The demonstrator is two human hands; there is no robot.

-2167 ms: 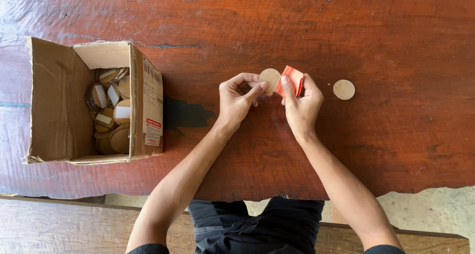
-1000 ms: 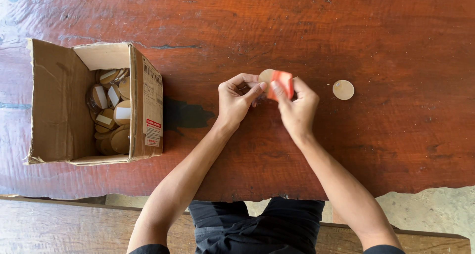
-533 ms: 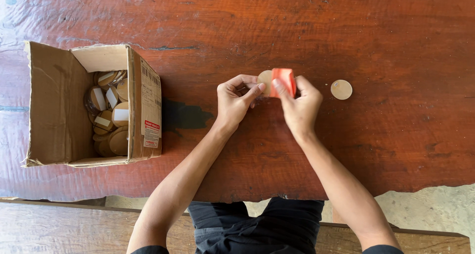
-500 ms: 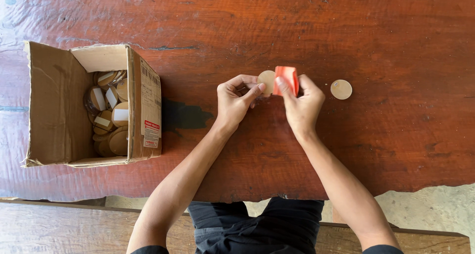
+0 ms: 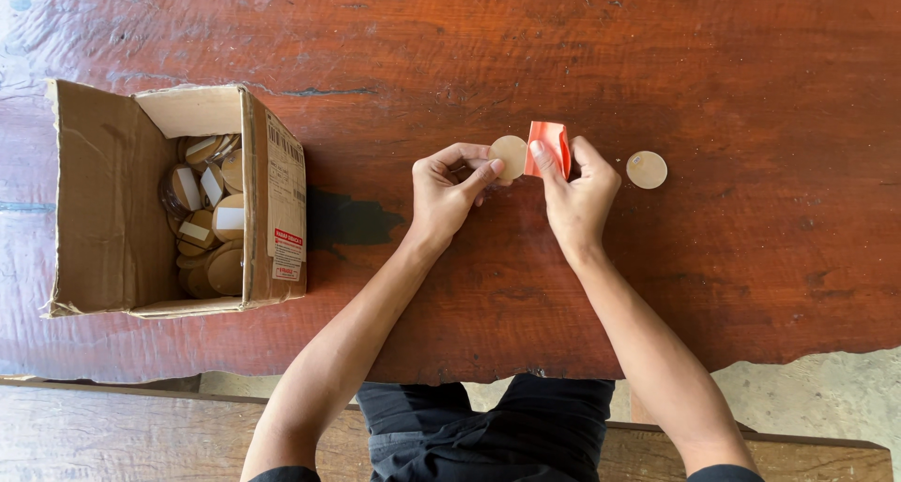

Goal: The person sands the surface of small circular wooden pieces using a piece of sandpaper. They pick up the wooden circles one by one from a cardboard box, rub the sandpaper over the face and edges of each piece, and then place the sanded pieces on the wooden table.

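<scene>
My left hand (image 5: 449, 187) pinches a small tan wooden disc (image 5: 509, 156) by its left edge, just above the red-brown table (image 5: 563, 50). My right hand (image 5: 577, 196) holds a folded piece of orange sandpaper (image 5: 549, 147) against the disc's right edge. A second tan disc (image 5: 647, 169) lies flat on the table a little to the right of my right hand.
An open cardboard box (image 5: 103, 200) stands at the left of the table, holding several wooden discs (image 5: 211, 214), some with white labels. A wooden bench (image 5: 113, 435) runs below the table's near edge, and pale ground (image 5: 826, 388) shows at the lower right.
My right hand has worked the orange sandpaper back and forth over the disc's right edge, and it now sits slightly off to the right. The left hand has kept the disc in place.
</scene>
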